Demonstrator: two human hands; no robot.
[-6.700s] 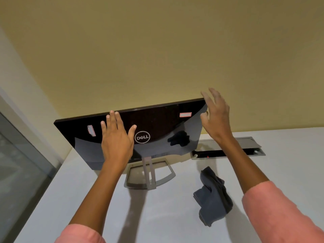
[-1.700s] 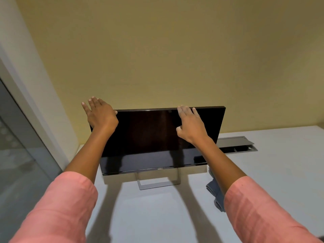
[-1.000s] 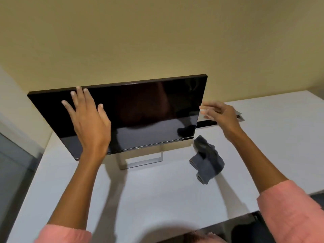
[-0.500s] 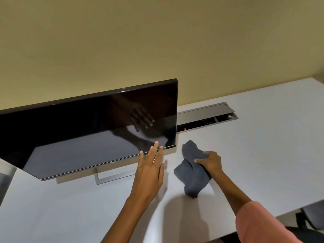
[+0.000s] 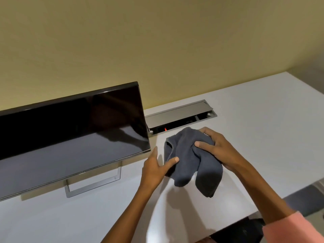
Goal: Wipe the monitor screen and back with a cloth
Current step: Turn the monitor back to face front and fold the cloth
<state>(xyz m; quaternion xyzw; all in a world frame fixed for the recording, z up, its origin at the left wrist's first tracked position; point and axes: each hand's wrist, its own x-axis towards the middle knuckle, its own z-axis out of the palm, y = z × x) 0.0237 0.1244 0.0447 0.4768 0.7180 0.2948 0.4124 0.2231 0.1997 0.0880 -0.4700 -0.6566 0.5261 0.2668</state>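
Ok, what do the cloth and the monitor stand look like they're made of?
Cloth: soft dark grey fabric, likely terry or microfibre; it looks napped and hangs in limp folds from the right hand. Monitor stand: thin open frame with a matte silver finish, probably metal, possibly painted plastic.

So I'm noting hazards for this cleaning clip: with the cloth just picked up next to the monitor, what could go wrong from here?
1. The monitor stands on a thin open-frame stand and neither hand steadies it; a hard wipe could tip or slide it.
2. The cloth hangs bunched from the right hand, the left hand only pinching an edge, so wiping may streak.
3. The open cable hatch lies just behind; a dangling cloth end could snag there.
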